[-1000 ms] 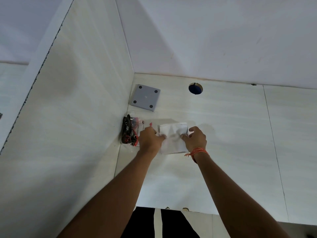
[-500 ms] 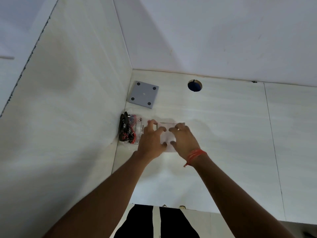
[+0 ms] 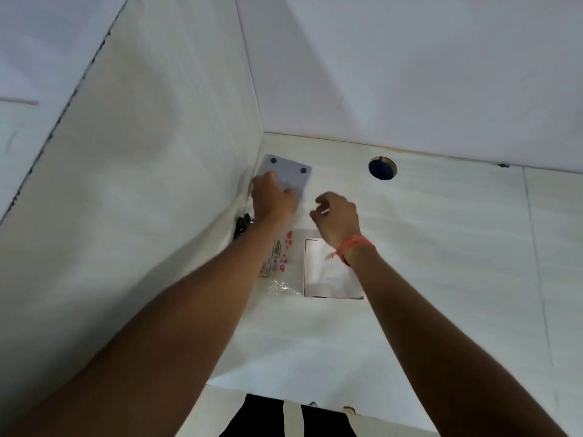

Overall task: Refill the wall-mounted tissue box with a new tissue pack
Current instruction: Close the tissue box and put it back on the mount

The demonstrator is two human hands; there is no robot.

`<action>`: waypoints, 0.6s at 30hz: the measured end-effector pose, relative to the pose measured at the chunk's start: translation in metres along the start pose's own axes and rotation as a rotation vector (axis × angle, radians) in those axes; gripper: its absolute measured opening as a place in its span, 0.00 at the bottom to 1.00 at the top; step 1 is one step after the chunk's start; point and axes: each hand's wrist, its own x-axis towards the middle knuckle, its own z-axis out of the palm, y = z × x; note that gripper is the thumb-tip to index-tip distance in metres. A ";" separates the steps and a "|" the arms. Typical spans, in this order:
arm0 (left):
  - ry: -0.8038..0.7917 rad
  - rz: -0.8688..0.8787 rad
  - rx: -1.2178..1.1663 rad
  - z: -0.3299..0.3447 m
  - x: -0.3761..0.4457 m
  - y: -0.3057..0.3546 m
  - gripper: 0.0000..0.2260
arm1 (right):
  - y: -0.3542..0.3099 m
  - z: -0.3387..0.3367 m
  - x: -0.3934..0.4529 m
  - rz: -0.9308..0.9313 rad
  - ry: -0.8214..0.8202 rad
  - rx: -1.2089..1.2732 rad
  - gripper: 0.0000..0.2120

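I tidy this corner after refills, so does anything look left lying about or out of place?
Yes. A crumpled clear plastic wrapper with red print lies loose beside the rectangular opening holding white tissue. The grey square plate with dark dots sits askew by the corner under the left hand.

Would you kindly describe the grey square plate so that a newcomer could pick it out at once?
Start at the corner where the two white walls meet the white surface. The grey plate lies flat just beside that corner, partly under the left hand. Unlike the clear printed wrapper and white tissue opening nearer the person, it is solid grey with dark round dots at its corners.
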 end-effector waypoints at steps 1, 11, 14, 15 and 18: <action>-0.016 -0.040 0.063 0.000 0.018 0.002 0.20 | -0.006 0.006 0.017 0.017 -0.010 0.024 0.15; 0.054 -0.145 0.016 -0.015 0.025 -0.009 0.12 | -0.008 0.028 0.055 0.267 0.087 0.259 0.11; 0.129 -0.087 -0.157 -0.031 -0.022 0.008 0.08 | -0.004 -0.007 0.024 0.321 0.179 0.350 0.07; 0.119 -0.088 -0.198 -0.032 -0.040 0.011 0.07 | 0.002 -0.018 0.012 0.335 0.200 0.345 0.09; 0.024 -0.136 -0.357 -0.026 -0.084 0.007 0.10 | 0.025 -0.042 -0.027 0.375 0.192 0.310 0.13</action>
